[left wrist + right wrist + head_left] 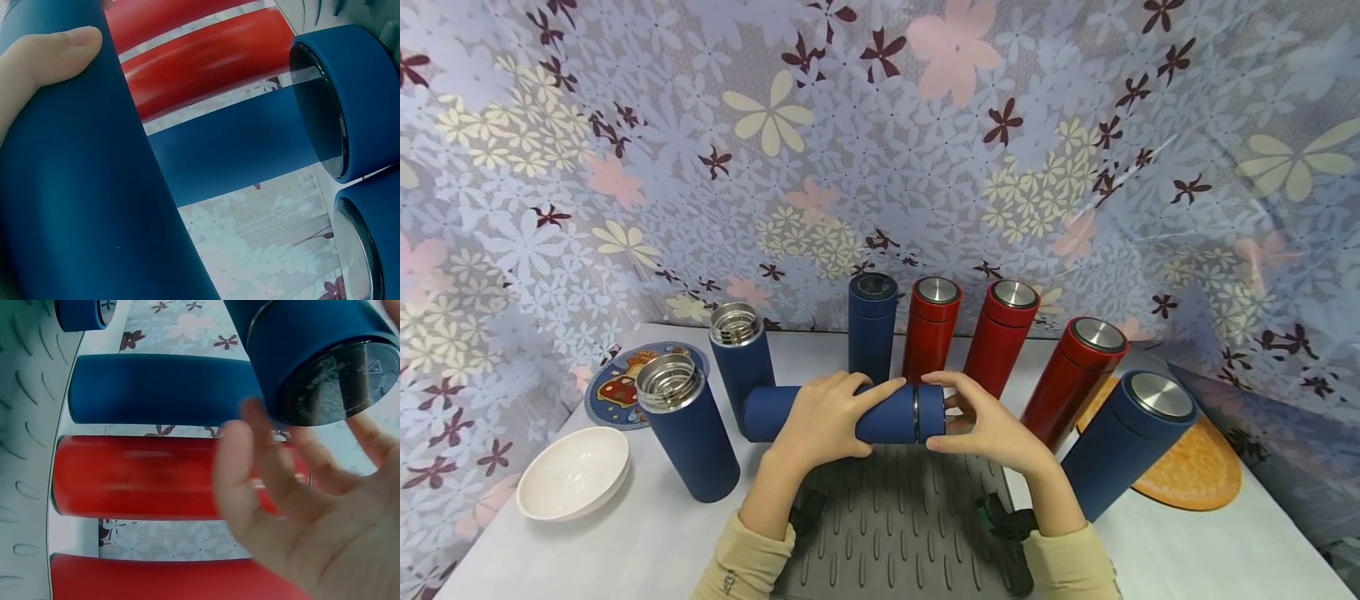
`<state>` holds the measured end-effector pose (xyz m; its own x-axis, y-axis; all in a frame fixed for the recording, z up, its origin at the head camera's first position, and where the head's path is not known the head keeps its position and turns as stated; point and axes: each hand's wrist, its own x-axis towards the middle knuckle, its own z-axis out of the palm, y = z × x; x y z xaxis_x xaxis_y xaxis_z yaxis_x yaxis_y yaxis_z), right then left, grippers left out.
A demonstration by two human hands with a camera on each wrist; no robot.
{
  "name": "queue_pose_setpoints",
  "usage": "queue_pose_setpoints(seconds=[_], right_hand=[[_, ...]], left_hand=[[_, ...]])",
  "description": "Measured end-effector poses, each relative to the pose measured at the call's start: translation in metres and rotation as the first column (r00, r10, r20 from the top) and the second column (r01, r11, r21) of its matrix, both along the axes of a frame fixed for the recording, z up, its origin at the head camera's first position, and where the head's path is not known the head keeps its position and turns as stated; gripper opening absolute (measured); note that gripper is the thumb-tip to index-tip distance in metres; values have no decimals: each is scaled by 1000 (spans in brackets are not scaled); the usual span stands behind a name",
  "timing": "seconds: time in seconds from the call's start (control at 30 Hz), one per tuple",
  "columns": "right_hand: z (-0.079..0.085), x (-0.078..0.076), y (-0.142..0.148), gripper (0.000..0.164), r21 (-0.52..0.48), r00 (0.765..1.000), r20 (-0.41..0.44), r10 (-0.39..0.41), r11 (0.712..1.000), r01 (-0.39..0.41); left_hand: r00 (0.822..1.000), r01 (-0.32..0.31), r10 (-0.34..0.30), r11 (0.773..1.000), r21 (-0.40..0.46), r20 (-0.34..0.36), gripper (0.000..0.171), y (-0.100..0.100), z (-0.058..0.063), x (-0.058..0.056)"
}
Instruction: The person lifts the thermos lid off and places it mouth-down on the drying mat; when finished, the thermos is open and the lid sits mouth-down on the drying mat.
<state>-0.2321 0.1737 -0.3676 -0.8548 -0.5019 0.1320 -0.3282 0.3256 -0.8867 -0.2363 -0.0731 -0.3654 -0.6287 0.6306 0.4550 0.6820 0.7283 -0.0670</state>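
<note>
My left hand (831, 417) grips a blue thermos (887, 417) from above, lying sideways in the air above the grey textured mat. Around its lid end, my right hand (981, 425) has its fingers spread, thumb low and index finger high at the rim. The dark, glossy lid top (347, 381) shows printed marks in the right wrist view, facing the palm. To the left stand two blue flasks without lids, one nearer (692, 433) and one farther (741, 358), with bare metal mouths. Two blue lids (369, 106) sit low in the left wrist view.
Behind stand a blue thermos (871, 325) and red thermoses (1003, 333), with another blue one (1127, 442) at right. A white bowl (572, 475) and a cartoon-printed round mat (617, 387) lie left, an orange round mat (1195, 467) right. The grey mat (895, 533) lies in front.
</note>
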Motion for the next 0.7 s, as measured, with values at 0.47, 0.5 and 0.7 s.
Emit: queue_pose_setpoints(seconds=[0.47,0.5,0.7], right_hand=[[7,3,-6,47,113,964,195,-178,981,158],[6,3,-5,47,108,969,186,-164,983,146],[1,1,0,59,36,992,115,-58,998,54]], left_hand=[[1000,4,-4,1000,16,-16,90,0,-1,0],[1000,3,-2,1000,13,-16,90,0,-1,0],[1000,-2,2,1000,11,-17,91,-1,1,0]])
